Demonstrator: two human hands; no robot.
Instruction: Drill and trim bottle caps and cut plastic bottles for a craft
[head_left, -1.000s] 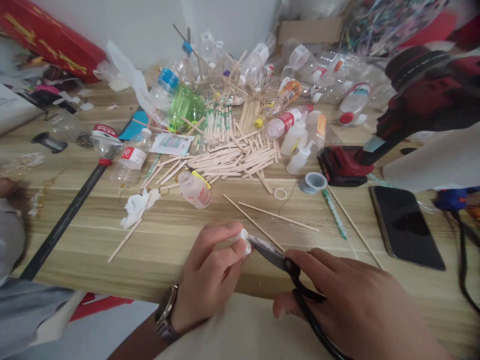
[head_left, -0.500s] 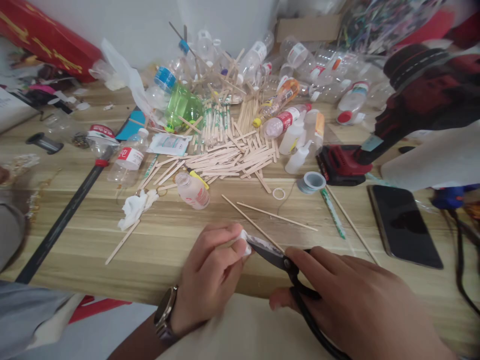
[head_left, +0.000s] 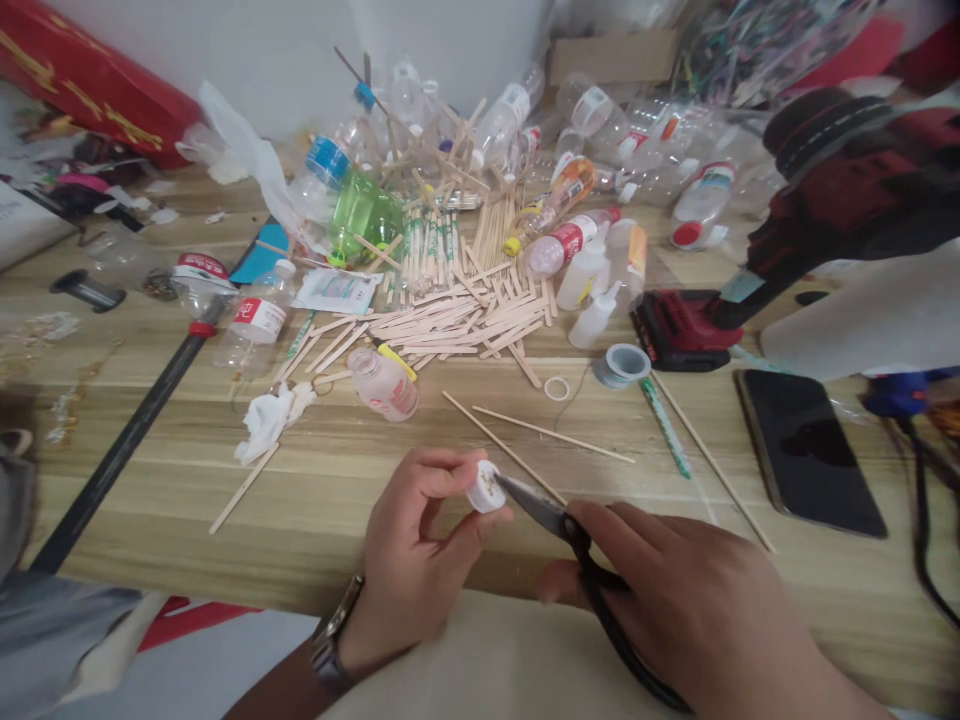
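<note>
Between the thumb and fingers of my left hand (head_left: 427,545) is a small white bottle cap (head_left: 486,488), its marked flat face turned toward the right. My right hand (head_left: 697,600) grips black-handled scissors (head_left: 559,520), blades together, with their tip at the cap's face. Whether the tip has gone into the cap I cannot tell. Just beyond my hands two thin wooden sticks (head_left: 555,434) lie on the table (head_left: 345,520). A small frosted bottle without a cap (head_left: 382,384) stands farther back on the left.
Flat craft sticks (head_left: 457,325) are heaped mid-table, with plastic bottles (head_left: 592,105) piled behind. To the right are a phone (head_left: 810,450), a red-and-black power tool (head_left: 690,325) and a grey spool (head_left: 622,366). A black tube (head_left: 120,460) and crumpled tissue (head_left: 270,418) lie left.
My left fingers have shifted their hold, and the cap's face now shows where fingers covered more of it before. The scissors stay at the cap, moved slightly left.
</note>
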